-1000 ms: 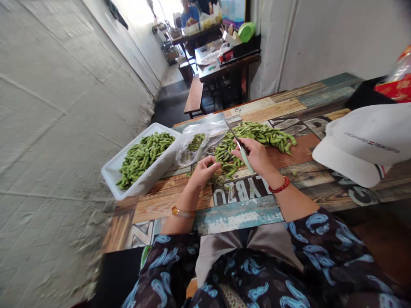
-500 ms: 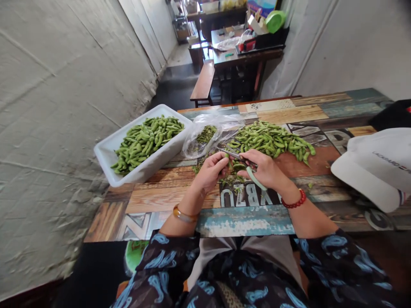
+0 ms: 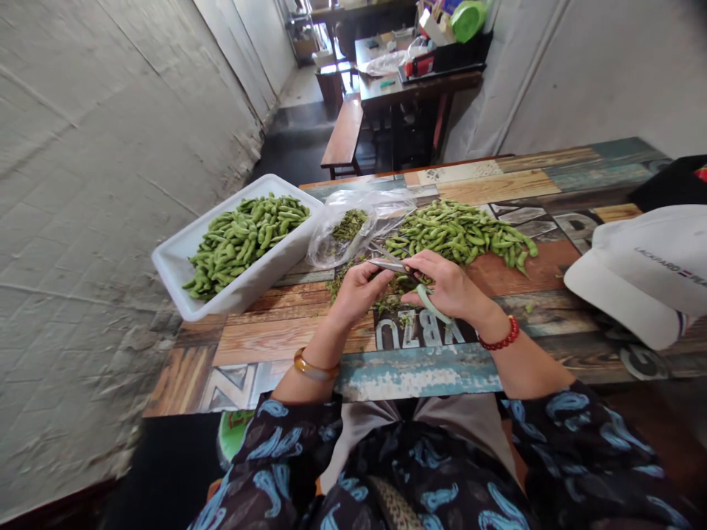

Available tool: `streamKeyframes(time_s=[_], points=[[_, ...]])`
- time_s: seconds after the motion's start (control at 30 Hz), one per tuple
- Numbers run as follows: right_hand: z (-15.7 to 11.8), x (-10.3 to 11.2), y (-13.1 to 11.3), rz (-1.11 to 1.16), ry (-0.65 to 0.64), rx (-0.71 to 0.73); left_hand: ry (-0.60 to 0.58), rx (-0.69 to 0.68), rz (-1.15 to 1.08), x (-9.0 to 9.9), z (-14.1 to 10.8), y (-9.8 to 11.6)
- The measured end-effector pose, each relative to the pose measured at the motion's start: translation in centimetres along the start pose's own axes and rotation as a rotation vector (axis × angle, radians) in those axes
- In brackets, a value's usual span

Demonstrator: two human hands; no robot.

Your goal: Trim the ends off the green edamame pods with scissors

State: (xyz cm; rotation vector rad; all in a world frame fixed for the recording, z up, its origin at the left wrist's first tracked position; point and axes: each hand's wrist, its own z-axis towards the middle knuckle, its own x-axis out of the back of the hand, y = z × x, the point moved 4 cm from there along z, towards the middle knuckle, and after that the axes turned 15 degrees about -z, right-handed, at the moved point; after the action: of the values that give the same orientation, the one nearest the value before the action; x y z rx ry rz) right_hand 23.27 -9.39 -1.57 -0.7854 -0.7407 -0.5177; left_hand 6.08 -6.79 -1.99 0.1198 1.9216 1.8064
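My right hand (image 3: pixel 450 285) is wrapped round scissors with pale green handles (image 3: pixel 431 305), their blades pointing left and parted. The blades reach over the fingertips of my left hand (image 3: pixel 361 291), which are pinched together. An edamame pod in that pinch is mostly hidden by the fingers and blades. Beyond my right hand a heap of edamame pods (image 3: pixel 464 230) lies loose on the table. Small green trimmings (image 3: pixel 406 316) are scattered under my hands. A clear plastic bag (image 3: pixel 325 246) holding more trimmings (image 3: pixel 349 224) lies just beyond my left hand.
A white tub (image 3: pixel 259 283) with trimmed-looking pods (image 3: pixel 243 239) stands at the left, near the wall. At the right a white cap (image 3: pixel 644 272) rests on the patterned table (image 3: pixel 276 338). Farther off are a bench (image 3: pixel 343 132) and another table (image 3: pixel 409 88).
The scissor blades now lie over my left fingertips, where a green pod end showed before. My hands stay close together; the whole view has shifted slightly.
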Motion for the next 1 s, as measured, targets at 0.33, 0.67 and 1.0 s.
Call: streamKeyframes(time_s=[0.33,0.67,1.0], points=[[0.1,0.0,-0.2,0.005,-0.027,0.016,0.001,-0.014,0.087,0.0,-0.1,0.5],[-0.1,-0.1,0.3,-0.090,-0.048,0.007,0.033,-0.115,0.241,0.6,0.3,0.4],[-0.1,0.4,1.4,-0.091,0.070,-0.145,0.161,0.038,-0.172,1.6,0.5,-0.3]])
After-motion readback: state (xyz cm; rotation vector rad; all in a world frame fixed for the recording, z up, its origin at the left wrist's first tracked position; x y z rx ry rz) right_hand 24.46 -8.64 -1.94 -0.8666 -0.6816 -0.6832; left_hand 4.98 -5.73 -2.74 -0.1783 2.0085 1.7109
